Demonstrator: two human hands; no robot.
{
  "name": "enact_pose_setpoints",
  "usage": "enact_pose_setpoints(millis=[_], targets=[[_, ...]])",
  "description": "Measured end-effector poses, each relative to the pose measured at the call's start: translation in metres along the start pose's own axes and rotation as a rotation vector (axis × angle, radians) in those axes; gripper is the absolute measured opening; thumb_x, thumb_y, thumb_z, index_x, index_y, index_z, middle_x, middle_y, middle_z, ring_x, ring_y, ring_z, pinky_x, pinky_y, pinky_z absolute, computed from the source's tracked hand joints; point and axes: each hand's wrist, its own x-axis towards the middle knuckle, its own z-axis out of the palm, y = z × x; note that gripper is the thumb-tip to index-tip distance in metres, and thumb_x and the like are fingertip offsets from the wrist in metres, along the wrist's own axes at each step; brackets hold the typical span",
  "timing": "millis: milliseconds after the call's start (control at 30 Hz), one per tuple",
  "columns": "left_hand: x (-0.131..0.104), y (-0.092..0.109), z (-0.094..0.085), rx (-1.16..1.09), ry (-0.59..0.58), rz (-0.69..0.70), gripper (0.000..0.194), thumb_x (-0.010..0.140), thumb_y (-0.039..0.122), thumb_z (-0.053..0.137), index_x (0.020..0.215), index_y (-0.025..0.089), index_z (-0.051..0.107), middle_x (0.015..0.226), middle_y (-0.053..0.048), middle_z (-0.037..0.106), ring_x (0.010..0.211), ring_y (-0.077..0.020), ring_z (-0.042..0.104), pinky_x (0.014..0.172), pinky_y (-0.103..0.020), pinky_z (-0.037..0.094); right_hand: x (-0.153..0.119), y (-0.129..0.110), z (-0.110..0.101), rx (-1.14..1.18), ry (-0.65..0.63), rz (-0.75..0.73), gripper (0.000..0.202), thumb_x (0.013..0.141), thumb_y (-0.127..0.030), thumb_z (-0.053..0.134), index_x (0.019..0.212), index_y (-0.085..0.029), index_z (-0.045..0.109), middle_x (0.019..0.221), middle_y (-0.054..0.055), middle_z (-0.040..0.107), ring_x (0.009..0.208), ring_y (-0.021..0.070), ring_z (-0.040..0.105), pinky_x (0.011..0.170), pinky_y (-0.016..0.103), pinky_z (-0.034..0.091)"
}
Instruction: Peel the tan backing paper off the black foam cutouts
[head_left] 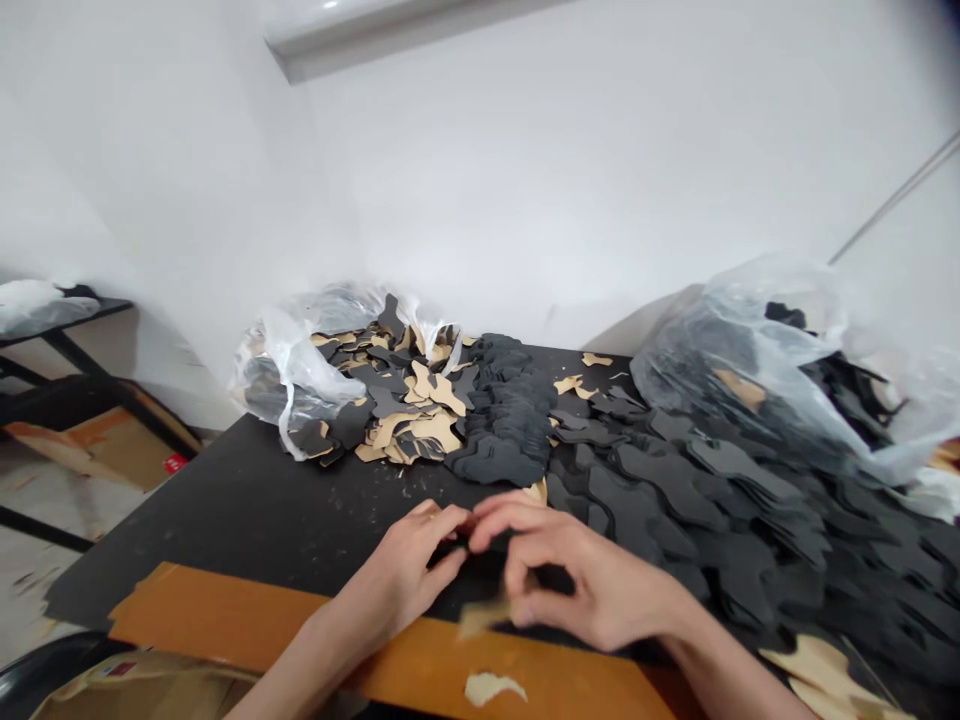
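My left hand is above the front of the black table, fingers curled together around something dark that I cannot make out. Beside it, almost touching its fingertips, my right hand pinches a small tan piece, blurred, between thumb and finger. Beyond the hands lies a row of stacked black cut-out pieces. Loose black pieces spread over the right side. A torn tan scrap rests on the brown tape-covered strip along the front edge.
A clear plastic bag at the back left spills black and tan pieces. Another plastic bag stands at the back right. More tan pieces lie front right. Cardboard sits under a rack at the far left.
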Motion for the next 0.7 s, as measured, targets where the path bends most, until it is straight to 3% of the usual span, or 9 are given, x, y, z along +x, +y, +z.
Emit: enact_pose_setpoints(millis=[67,167,233,333,500,700], targets=[[0.000,0.000,-0.001,-0.040,-0.011,-0.017,0.028,0.085,0.007,0.058,0.106,0.023,0.064,0.093,-0.002,0.068,0.088,-0.0170,0.064,0.079,-0.025,0.054,-0.005,-0.003,-0.015,0.181,-0.142,-0.024,0.016,0.079,-0.029,0.079,0.078,-0.019,0.065,0.113,0.005,0.068,0.113,0.0204,0.061,0.101,0.038,0.045],[-0.002,-0.001,-0.002,-0.065,-0.042,-0.032,0.034,0.083,0.005,0.060,0.112,0.023,0.063,0.099,-0.002,0.069,0.089,-0.0161,0.065,0.084,-0.026,0.054,-0.009,0.005,-0.022,0.101,-0.044,0.110,0.025,0.075,-0.035,0.082,0.089,-0.020,0.069,0.112,0.005,0.067,0.102,0.0184,0.063,0.091,0.032,0.049],[-0.003,-0.001,-0.004,-0.037,-0.064,-0.028,0.035,0.083,0.005,0.060,0.113,0.023,0.063,0.102,-0.003,0.069,0.091,-0.0169,0.064,0.085,-0.028,0.054,-0.009,0.014,-0.018,-0.059,0.037,0.191,0.025,0.077,-0.029,0.081,0.098,-0.020,0.069,0.114,0.005,0.065,0.099,0.0171,0.063,0.088,0.029,0.049],[-0.004,-0.001,-0.007,-0.009,-0.068,0.019,0.033,0.083,0.005,0.060,0.111,0.023,0.064,0.106,-0.004,0.071,0.098,-0.0194,0.063,0.086,-0.031,0.052,-0.006,0.027,-0.006,-0.209,0.007,0.194,0.022,0.083,-0.017,0.073,0.105,-0.022,0.070,0.114,0.004,0.062,0.099,0.0158,0.062,0.088,0.028,0.048],[-0.005,-0.004,-0.007,-0.011,-0.093,0.110,0.017,0.086,0.007,0.060,0.094,0.021,0.067,0.117,-0.005,0.072,0.105,-0.0207,0.060,0.092,-0.034,0.051,-0.003,0.036,0.003,-0.274,-0.030,0.124,0.017,0.089,-0.012,0.063,0.098,-0.022,0.074,0.107,0.003,0.062,0.095,0.0150,0.061,0.086,0.026,0.046],[-0.006,-0.008,-0.004,-0.002,-0.107,0.113,0.016,0.087,0.009,0.060,0.093,0.020,0.070,0.120,-0.006,0.071,0.106,-0.0226,0.059,0.092,-0.037,0.051,-0.004,0.039,0.003,-0.307,-0.038,0.097,0.018,0.088,-0.009,0.060,0.093,-0.021,0.073,0.104,0.004,0.062,0.092,0.0154,0.061,0.086,0.028,0.046]])
